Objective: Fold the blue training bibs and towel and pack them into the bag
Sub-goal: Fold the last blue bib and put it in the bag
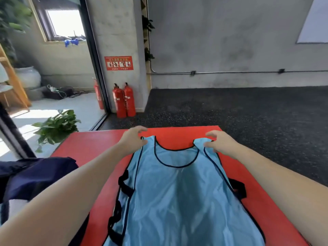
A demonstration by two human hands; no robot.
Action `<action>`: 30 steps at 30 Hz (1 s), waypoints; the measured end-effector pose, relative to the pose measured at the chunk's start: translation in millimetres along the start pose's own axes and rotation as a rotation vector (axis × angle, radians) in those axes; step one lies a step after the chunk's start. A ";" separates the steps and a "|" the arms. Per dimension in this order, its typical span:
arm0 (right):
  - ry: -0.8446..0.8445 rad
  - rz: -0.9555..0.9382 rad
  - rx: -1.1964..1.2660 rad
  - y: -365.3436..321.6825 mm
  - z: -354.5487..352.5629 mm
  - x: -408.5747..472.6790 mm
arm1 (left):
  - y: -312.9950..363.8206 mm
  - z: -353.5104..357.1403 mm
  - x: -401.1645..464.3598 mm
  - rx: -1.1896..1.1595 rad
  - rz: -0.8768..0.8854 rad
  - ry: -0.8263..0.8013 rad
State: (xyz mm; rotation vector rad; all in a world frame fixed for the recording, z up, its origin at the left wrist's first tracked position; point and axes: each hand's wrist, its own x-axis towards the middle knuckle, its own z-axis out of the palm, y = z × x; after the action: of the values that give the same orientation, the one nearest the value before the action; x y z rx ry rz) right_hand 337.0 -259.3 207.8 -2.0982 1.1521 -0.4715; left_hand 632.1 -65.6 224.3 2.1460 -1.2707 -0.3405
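While the bib lies flat, both hands touch its straps.

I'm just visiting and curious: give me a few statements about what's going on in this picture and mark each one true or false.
1. The light blue bib lies spread flat on a red mat. True.
2. The left hand and right hand are at the bib's two shoulder straps. True.
3. The bib is already folded in half. False: it lies unfolded, neckline showing.
4. The dark blue bag sits to the person's right. False: it sits on the left.
5. Two red fire extinguishers stand against the wall. True.
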 end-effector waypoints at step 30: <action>-0.166 -0.221 -0.477 76.4 107.0 -293.8 | -46.6 94.7 -356.7 0.264 0.207 -0.238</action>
State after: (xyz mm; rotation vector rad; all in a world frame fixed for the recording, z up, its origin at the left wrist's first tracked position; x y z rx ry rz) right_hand 197.0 1.7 81.8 -2.6366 1.0105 -0.1183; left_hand 436.8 221.5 90.9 2.2108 -1.7427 -0.3662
